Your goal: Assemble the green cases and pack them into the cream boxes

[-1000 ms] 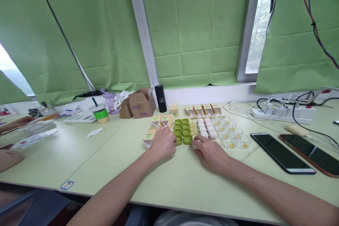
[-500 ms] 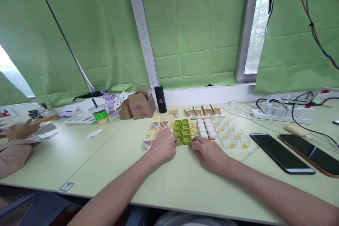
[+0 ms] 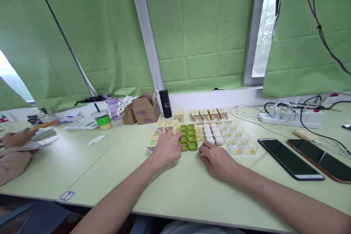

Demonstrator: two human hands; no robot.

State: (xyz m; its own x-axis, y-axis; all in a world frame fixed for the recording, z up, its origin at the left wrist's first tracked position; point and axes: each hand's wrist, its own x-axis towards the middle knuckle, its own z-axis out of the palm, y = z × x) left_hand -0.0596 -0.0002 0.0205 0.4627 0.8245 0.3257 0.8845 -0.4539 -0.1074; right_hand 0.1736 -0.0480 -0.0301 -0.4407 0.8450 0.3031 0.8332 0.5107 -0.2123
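Small square green cups point(image 3: 192, 145) stand in two columns in the middle of the table. My left hand point(image 3: 168, 148) hovers at their near left corner, thumb and forefinger apart, holding nothing visible. On the table right of the cups rests my right hand point(image 3: 216, 159), its fingers loosely bent and nothing seen in them. Beside the cups are small yellowish pieces point(image 3: 199, 134), then white and pale pink rounded blocks point(image 3: 218, 139). Clear containers with yellow bits point(image 3: 238, 150) sit farther right. Small folded cartons point(image 3: 152, 142) lie left of my left hand, which partly covers them.
More cartons point(image 3: 211, 116) stand behind. Two phones point(image 3: 290, 159) lie at the right, below a power strip point(image 3: 290, 119) with tangled cables. A black bottle point(image 3: 165, 104), a cardboard box point(image 3: 146, 110) and a drink cup point(image 3: 103, 120) stand at the back left. Another person's hand point(image 3: 18, 138) is far left.
My left hand has drawn slightly back from the near green cups, its fingers spreading. My right hand has come away from the cups' right side. The view has shifted a little.
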